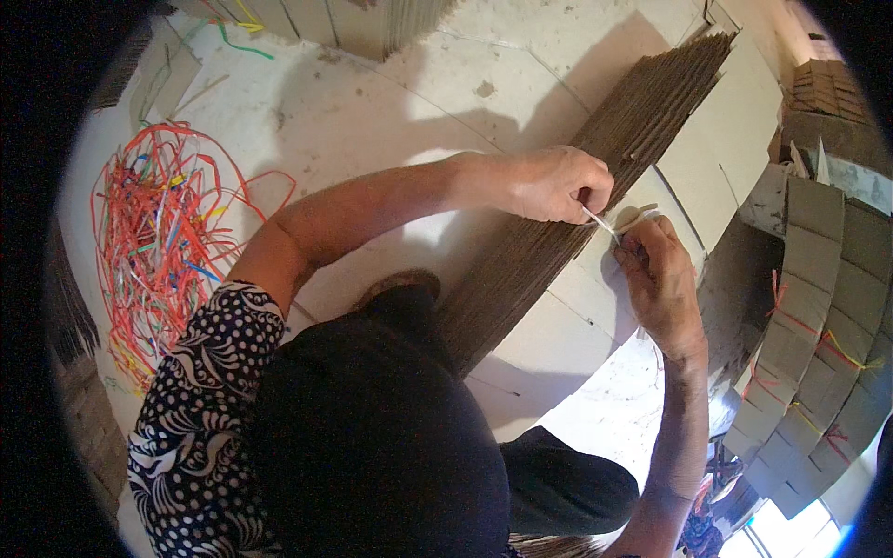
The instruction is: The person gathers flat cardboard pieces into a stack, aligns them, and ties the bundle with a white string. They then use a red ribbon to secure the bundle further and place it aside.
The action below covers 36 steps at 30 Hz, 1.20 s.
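A long stack of flat cardboard sheets [595, 158] lies aslant in front of me, its corrugated edges toward the left and a smooth face [726, 139] toward the right. Over the stack, my left hand [563, 184] is closed in a pinch on a white strap [600, 221]. Just to its right, my right hand [659, 279] pinches the same strap, its fingertips close to the cardboard face. The strap bends into a small loop between the two hands. Part of each hand's fingertips is hidden behind the curled fingers.
A tangled heap of red, white, blue and yellow straps [153, 251] lies on the floor at left. Bundles of cardboard [800, 316] tied with red and yellow straps stand at right. More cardboard [358, 23] stands at the far edge. My dark-clothed knee [567, 479] is below the stack.
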{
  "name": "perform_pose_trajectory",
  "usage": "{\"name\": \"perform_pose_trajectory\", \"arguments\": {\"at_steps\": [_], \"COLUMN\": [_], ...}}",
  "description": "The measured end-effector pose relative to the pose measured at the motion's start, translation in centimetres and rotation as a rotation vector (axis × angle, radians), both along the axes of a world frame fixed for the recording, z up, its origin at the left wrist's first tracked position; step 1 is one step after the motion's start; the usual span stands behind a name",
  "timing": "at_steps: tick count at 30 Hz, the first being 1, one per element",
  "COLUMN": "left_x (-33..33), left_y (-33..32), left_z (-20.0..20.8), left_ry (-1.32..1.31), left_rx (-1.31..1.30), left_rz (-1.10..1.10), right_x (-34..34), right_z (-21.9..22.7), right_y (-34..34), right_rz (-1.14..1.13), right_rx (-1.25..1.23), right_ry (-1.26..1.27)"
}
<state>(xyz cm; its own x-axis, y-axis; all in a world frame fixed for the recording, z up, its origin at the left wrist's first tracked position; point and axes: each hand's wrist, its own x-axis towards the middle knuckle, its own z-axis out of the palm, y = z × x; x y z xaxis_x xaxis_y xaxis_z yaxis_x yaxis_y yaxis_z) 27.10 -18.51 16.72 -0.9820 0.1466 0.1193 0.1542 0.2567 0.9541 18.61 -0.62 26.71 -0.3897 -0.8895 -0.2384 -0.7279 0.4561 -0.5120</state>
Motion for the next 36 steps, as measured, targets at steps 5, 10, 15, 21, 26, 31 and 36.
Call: {"name": "perform_pose_trajectory", "arguments": {"at_steps": [5,10,15,21,26,31,36], "left_x": [0.7,1.7,1.0,0.8,2.1,3.1,3.0], "left_y": [0.7,1.9,1.6,2.5,2.6,1.9,0.6], "left_z": [-0.6,-0.6,-0.7,-1.4,-0.6,-0.8,-2.4], "left_ry": [0.093,0.071,0.050,0.133,0.028,-0.040,0.009], "left_rx": [-0.033,0.216,0.200,0.041,0.244,0.461,0.509], "left_rz": [0.069,0.244,0.180,0.281,0.427,0.498,0.528], "right_x": [-0.2,-1.2,-1.9,-2.5,-1.7,-2.4,-4.4], "right_z": [-0.2,0.4,0.2,-0.7,-0.1,0.9,1.2], "right_y": [0.5,1.5,2.7,4.2,5.3,8.5,14.6], "right_rz": [0.079,0.020,-0.211,-0.461,-0.410,-0.536,-0.656], "right_rx": [-0.035,-0.070,-0.141,-0.502,-0.603,-0.614,-0.405], "right_ry": [0.042,-0.212,-0.533,-0.830,-0.636,-0.654,-0.485]}}
